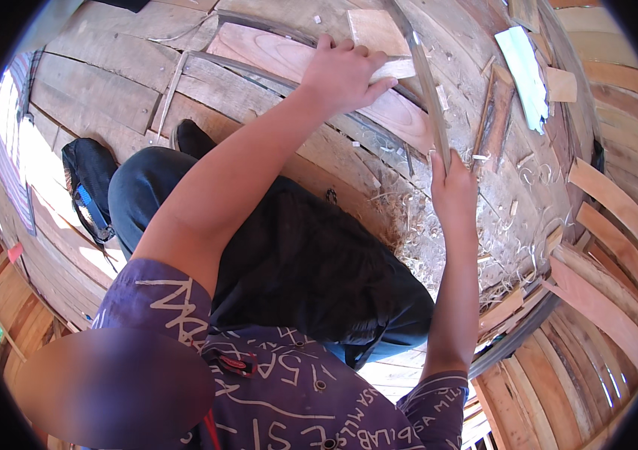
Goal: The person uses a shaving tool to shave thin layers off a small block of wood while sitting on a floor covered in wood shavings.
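Note:
My left hand (343,73) presses down over a small pale wood piece (395,70), its fingers curled and the thumb along the near side. The piece rests on a smooth, pinkish wooden plank (259,49) lying on the floor. Gripped in my right hand (454,187) is the near end of a long, narrow, blade-like tool (430,90). It reaches away past the end of the pale piece and crosses over the plank. Whether the tool touches the piece, I cannot tell.
Curled wood shavings (439,229) litter the rough board floor (116,82). A square board (375,31) lies beyond my left hand. Farther right are a bark-edged stick (494,112) and a pale blue sheet (523,79). A dark bag (90,180) stands left of my knee.

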Demonstrator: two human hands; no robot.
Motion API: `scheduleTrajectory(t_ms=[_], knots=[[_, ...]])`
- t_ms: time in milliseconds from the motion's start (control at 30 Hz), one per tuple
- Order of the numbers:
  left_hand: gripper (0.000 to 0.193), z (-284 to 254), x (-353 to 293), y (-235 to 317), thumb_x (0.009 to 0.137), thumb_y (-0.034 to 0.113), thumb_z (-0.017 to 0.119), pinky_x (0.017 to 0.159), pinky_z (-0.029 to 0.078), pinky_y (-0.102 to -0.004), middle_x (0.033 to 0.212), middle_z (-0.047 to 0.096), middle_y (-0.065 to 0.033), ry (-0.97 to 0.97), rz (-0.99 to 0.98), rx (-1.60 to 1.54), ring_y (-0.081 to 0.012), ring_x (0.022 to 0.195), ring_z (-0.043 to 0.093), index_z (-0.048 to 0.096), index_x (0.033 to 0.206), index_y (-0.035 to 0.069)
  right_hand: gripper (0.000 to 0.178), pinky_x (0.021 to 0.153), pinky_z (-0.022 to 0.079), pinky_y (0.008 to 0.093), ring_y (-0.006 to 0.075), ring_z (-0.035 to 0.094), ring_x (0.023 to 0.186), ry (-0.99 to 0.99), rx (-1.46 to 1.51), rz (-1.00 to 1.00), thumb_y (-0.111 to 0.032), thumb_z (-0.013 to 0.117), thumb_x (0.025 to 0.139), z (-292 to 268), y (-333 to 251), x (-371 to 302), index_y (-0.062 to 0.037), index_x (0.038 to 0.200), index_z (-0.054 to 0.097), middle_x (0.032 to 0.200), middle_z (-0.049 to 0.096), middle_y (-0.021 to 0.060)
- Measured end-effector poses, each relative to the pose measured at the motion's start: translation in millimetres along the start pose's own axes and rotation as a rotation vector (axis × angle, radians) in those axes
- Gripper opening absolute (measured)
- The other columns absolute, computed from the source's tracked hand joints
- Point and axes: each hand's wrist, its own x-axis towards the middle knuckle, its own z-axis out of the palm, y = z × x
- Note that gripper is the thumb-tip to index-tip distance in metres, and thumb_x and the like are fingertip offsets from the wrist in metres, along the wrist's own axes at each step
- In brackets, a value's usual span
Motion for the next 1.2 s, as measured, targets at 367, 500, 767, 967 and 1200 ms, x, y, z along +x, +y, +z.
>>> scheduleTrajectory(t_ms=[367,500,767,967,1200], knots=[[0.042,2.3,1.3,-2.6,0.095,0.049,0.054,0.089,0.040,-0.0481,0.096,0.072,-0.0099,-0.044,-0.042,0.009,-0.0272,0.098,0.065,0.066,0.112,0.013,0.023,0.046,0.041,0.0410,0.0326,0.055,0.046,-0.039,0.162,0.262,-0.019,0.057,0.100,-49.5,28.7,-124.3,0.0031,0.093,0.060,0.054,0.051,0.0157],[0.042,4.3,4.0,-1.4,0.096,0.048,0.054,0.089,0.040,-0.0481,0.097,0.072,-0.0102,-0.051,-0.033,-0.001,-0.0272,0.098,0.065,0.066,0.113,0.012,0.023,0.044,0.039,0.0408,0.0319,0.053,0.043,-0.088,0.154,0.293,-0.019,0.059,0.100,-45.9,46.6,-168.5,0.0025,0.092,0.059,0.051,0.049,0.0162],[0.043,2.6,5.1,-0.9,0.097,0.048,0.052,0.091,0.040,-0.0482,0.098,0.072,-0.0105,-0.082,-0.032,0.011,-0.0272,0.099,0.065,0.066,0.114,0.011,0.022,0.045,0.040,0.0443,0.0384,0.056,0.047,-0.092,0.124,0.257,-0.018,0.060,0.099,-36.9,48.9,-175.2,0.0021,0.092,0.059,0.053,0.052,0.0197],[0.045,-2.4,4.5,0.2,0.097,0.049,0.050,0.092,0.039,-0.0485,0.098,0.071,-0.0118,-0.107,-0.040,0.004,-0.0273,0.100,0.065,0.066,0.115,0.010,0.020,0.045,0.041,0.0458,0.0408,0.058,0.049,-0.075,0.101,0.246,-0.017,0.060,0.098,-33.3,47.8,-173.7,0.0024,0.092,0.060,0.054,0.052,0.0214],[0.046,-2.4,5.4,0.7,0.097,0.049,0.050,0.092,0.039,-0.0482,0.098,0.072,-0.0118,-0.098,-0.038,0.013,-0.0274,0.099,0.065,0.066,0.116,0.010,0.021,0.045,0.041,0.0457,0.0414,0.058,0.049,-0.077,0.111,0.274,-0.017,0.061,0.098,-36.3,47.7,-174.6,0.0039,0.094,0.060,0.054,0.053,0.0222]])
